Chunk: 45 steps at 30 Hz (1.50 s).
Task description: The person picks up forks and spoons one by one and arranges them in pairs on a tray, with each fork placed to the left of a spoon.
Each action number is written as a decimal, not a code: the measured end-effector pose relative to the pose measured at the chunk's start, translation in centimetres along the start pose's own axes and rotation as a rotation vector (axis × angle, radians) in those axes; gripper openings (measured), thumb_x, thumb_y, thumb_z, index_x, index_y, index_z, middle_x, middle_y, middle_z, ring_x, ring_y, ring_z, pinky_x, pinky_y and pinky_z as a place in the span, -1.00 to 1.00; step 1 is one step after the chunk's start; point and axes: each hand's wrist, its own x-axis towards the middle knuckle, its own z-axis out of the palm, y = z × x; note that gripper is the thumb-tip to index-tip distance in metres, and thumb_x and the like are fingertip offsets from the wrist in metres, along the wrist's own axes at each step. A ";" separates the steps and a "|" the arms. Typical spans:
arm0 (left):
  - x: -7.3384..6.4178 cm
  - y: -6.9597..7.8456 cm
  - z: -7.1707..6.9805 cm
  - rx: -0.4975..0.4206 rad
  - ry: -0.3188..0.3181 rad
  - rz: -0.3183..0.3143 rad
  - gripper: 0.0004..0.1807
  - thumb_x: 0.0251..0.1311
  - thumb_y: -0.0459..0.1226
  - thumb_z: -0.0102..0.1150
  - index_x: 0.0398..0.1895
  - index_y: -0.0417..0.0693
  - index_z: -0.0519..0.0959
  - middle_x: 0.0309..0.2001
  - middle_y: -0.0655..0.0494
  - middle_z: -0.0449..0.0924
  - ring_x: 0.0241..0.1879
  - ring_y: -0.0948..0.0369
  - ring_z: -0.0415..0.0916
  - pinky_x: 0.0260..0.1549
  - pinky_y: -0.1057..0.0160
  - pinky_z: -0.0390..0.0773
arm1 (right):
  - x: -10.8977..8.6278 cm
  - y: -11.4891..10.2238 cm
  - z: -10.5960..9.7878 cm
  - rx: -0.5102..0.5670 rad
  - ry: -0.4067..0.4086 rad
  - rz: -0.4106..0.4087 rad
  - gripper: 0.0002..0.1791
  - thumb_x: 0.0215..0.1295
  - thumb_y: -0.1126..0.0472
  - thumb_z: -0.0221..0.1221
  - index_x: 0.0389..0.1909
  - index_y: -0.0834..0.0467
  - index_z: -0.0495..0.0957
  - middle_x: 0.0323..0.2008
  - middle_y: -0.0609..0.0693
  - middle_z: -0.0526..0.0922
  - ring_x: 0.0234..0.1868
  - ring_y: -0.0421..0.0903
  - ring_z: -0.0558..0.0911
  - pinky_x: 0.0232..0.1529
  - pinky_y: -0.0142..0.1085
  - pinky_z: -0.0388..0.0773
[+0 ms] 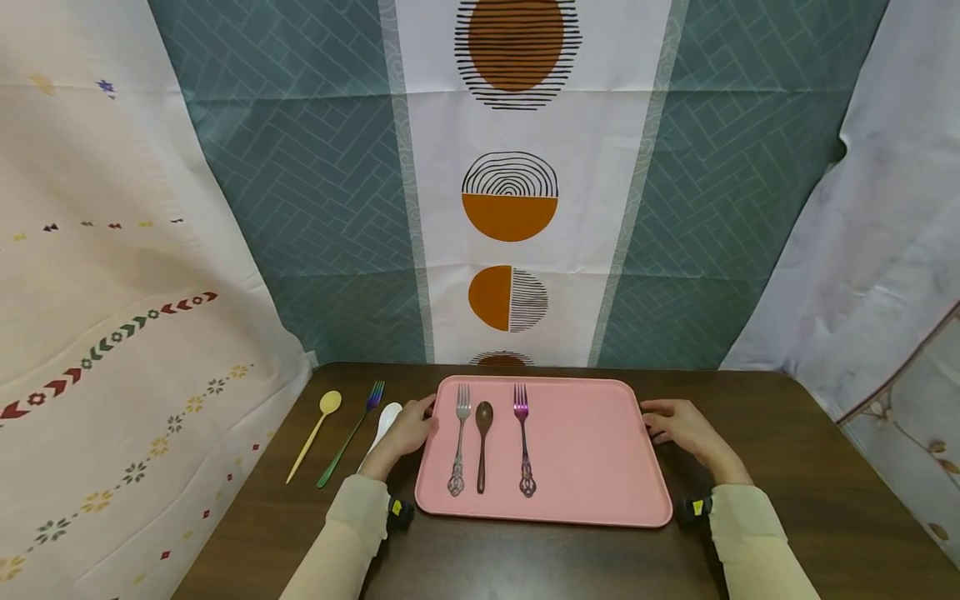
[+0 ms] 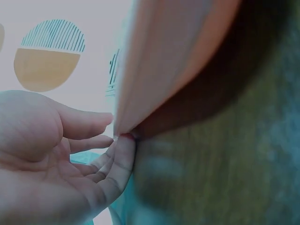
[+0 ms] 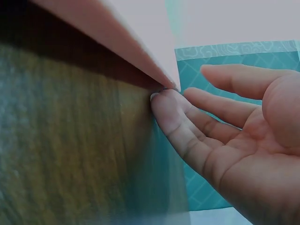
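A pink rectangular tray lies flat on the table between my hands. On its left half a silver fork, a dark brown spoon and a purple-tined fork lie roughly parallel. My left hand is at the tray's left edge; in the left wrist view its fingertips touch the rim from the side, with the thumb close to it. At the right edge is my right hand. Its fingertips touch the tray's lower edge in the right wrist view, the thumb held apart.
Left of the tray, a yellow spoon, a green and blue fork and a white spoon lie on the dark wooden table. My left hand partly covers the white spoon. Patterned curtains hang behind and at both sides.
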 end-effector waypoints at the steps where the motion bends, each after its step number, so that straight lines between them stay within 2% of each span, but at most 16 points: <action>1: -0.1 0.0 0.0 0.004 -0.001 -0.003 -0.42 0.44 -0.40 0.04 0.49 -0.42 0.31 0.04 -0.29 0.50 0.01 -0.10 0.46 0.05 -0.12 0.51 | 0.1 0.1 0.1 0.015 -0.011 0.004 -0.50 0.54 0.35 0.08 0.31 0.64 0.34 -0.01 0.42 0.67 -0.19 0.10 0.73 -0.14 -0.13 0.71; 5: -0.7 -0.1 -0.3 0.008 0.001 -0.013 -0.42 0.43 -0.42 0.05 0.47 -0.46 0.31 0.04 -0.28 0.51 0.02 -0.10 0.46 0.06 -0.13 0.53 | 0.3 0.2 0.5 0.068 -0.052 0.026 -0.47 0.54 0.35 0.08 0.32 0.68 0.29 -0.03 0.40 0.67 -0.21 0.08 0.73 -0.13 -0.13 0.71; 11: -1.3 0.3 -0.6 0.012 -0.008 -0.003 -0.42 0.43 -0.41 0.04 0.47 -0.48 0.30 0.01 -0.26 0.52 0.00 -0.09 0.45 0.07 -0.11 0.51 | 0.3 0.3 0.4 0.085 -0.051 0.070 -0.48 0.53 0.37 0.06 0.29 0.72 0.29 -0.03 0.43 0.66 -0.22 0.05 0.72 -0.12 -0.13 0.72; 19: -1.0 1.1 -0.9 0.009 -0.023 0.016 -0.42 0.46 -0.40 0.01 0.48 -0.47 0.28 -0.01 -0.24 0.51 0.01 -0.08 0.43 0.03 -0.07 0.52 | 0.2 0.4 0.1 0.066 -0.051 0.071 -0.48 0.47 0.38 0.11 0.26 0.72 0.33 0.00 0.47 0.64 -0.20 0.06 0.75 -0.08 -0.14 0.71; 21: -0.9 1.2 -1.1 0.007 -0.028 0.014 -0.43 0.47 -0.41 0.01 0.49 -0.47 0.27 -0.01 -0.24 0.50 -0.02 -0.06 0.46 0.01 -0.04 0.56 | 0.2 0.4 0.1 0.062 -0.052 0.077 -0.46 0.44 0.39 0.13 0.27 0.71 0.32 0.01 0.47 0.64 -0.19 0.08 0.75 -0.06 -0.11 0.70; 27: -1.0 1.5 -1.8 -0.011 -0.030 0.045 -0.43 0.47 -0.46 0.01 0.48 -0.52 0.25 -0.08 -0.22 0.49 -0.27 0.06 0.54 -0.20 0.08 0.62 | 0.4 0.3 -0.1 0.049 -0.045 0.110 -0.43 0.43 0.36 0.15 0.32 0.66 0.32 0.04 0.43 0.65 -0.16 0.12 0.76 0.03 -0.02 0.67; 31: -1.2 1.6 -2.3 -0.016 -0.046 0.066 -0.44 0.47 -0.48 -0.01 0.48 -0.53 0.24 -0.06 -0.25 0.49 -0.32 0.07 0.56 -0.24 0.10 0.63 | 0.4 0.4 -0.1 0.042 -0.041 0.116 -0.43 0.43 0.36 0.15 0.32 0.66 0.32 0.04 0.44 0.65 -0.14 0.14 0.76 0.05 0.02 0.66; 37: -1.8 1.5 -3.3 0.055 -0.016 0.031 -0.43 0.49 -0.42 0.02 0.50 -0.45 0.27 0.05 -0.26 0.52 -0.06 -0.07 0.54 0.00 -0.07 0.59 | 0.3 0.4 0.2 0.045 -0.034 0.112 -0.43 0.41 0.38 0.16 0.31 0.66 0.32 0.03 0.44 0.65 -0.14 0.13 0.77 0.03 0.00 0.67; 39: -2.0 1.5 -3.6 0.074 -0.005 0.028 -0.43 0.49 -0.41 0.03 0.51 -0.43 0.27 0.07 -0.28 0.52 0.05 -0.11 0.49 0.10 -0.13 0.54 | 0.3 0.4 0.3 0.050 -0.018 0.120 -0.43 0.37 0.40 0.18 0.31 0.64 0.35 -0.03 0.37 0.69 -0.17 0.10 0.77 0.01 -0.02 0.68; 45: -2.4 1.3 -4.3 0.091 0.011 0.047 -0.44 0.48 -0.43 0.00 0.49 -0.48 0.27 0.06 -0.30 0.52 0.05 -0.17 0.48 0.09 -0.16 0.50 | 0.3 0.5 0.5 0.033 -0.007 0.100 -0.39 0.26 0.44 0.23 0.29 0.65 0.36 -0.33 0.10 0.66 -0.26 -0.02 0.70 -0.07 -0.13 0.71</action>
